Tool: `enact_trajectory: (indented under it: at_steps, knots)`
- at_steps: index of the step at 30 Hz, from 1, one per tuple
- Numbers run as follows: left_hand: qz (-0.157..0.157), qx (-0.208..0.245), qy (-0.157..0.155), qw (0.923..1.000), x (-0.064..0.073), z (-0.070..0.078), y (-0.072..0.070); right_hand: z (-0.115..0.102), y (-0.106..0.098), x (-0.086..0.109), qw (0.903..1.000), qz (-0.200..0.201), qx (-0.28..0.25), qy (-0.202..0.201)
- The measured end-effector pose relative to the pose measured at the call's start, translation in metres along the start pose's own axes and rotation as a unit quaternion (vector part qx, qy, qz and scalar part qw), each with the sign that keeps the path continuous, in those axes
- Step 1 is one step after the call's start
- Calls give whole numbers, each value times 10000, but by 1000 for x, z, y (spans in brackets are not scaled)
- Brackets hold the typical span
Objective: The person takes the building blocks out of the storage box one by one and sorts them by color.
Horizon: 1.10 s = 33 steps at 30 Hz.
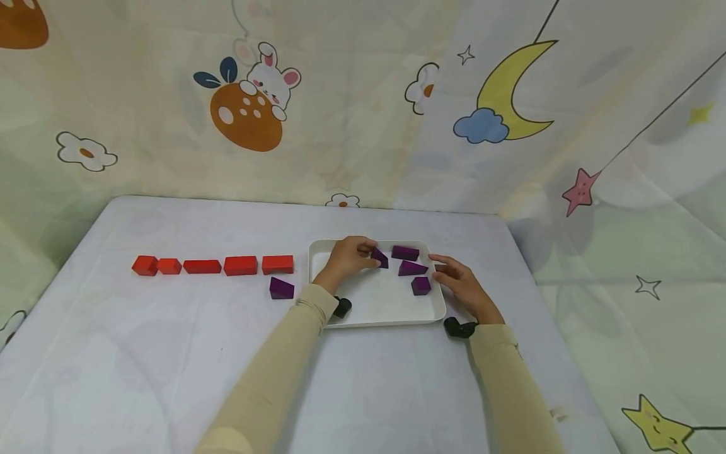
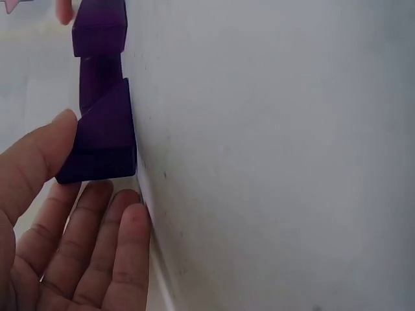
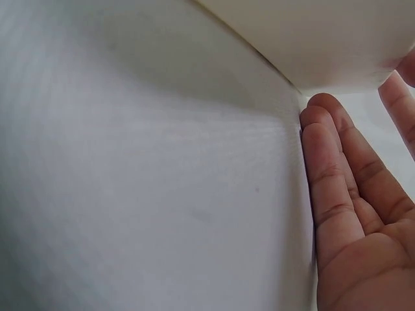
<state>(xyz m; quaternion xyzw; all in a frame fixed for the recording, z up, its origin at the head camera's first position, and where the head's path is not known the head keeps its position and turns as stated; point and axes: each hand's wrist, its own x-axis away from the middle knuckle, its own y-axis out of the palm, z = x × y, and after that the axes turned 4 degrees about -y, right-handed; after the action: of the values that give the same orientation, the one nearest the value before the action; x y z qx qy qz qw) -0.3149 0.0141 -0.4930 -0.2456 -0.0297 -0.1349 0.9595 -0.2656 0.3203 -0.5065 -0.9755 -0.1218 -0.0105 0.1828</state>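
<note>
three purple blocks (image 1: 412,268) lie at the right end of a white tray (image 1: 377,306), and the left hand (image 1: 347,257) pinches a fourth purple block (image 1: 380,256) just beside them. the right hand (image 1: 464,287), its fingers nearly straight, is at the tray's right wall. on the bench (image 1: 397,384), left of the tray, a loose purple block (image 1: 282,289) lies near five red blocks (image 1: 241,265) in a row.
</note>
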Motion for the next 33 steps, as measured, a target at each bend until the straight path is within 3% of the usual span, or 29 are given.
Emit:
enact_trajectory:
  at_steps: [6,18,24,33]
  knots:
    - [63,292,96,9995,6,1,-4,0,0,0,10000,-33,5,-70]
    - [-170,934,605,9936,39,21,-36,0,-1,0,9999,-45,-22,-97]
    - [-338,1010,750,9915,55,20,-55,-1,-1,0,10000,-25,20,-53]
    - [-312,1114,677,9910,86,8,-92,-1,-1,0,10000,-3,18,78]
